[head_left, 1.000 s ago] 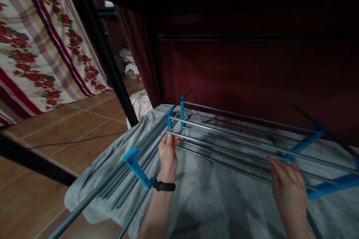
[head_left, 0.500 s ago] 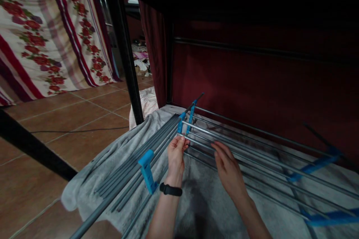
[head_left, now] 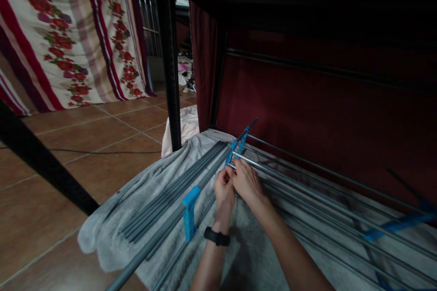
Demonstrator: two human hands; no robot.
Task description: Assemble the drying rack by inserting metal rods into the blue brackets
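Observation:
My left hand, a black band on its wrist, has its fingers pinched together just below a blue plastic bracket; whatever is between them is hidden. Close against it, my right hand wraps its fingers around the end of a grey metal rod at that bracket. The bracket sits on a long thicker grey tube, which also carries a second blue bracket nearer to me and another blue bracket farther off. Several thin rods run rightward from the far brackets.
A bundle of loose grey rods lies on the grey blanket. Blurred blue brackets join the rods at the right. A black metal post and dark frame overhead enclose the space. A dark red wall stands behind.
My right hand has moved left along the rods to the rod end beside my left hand and closed there. The view has shifted, so the scene sits farther right and slightly lower.

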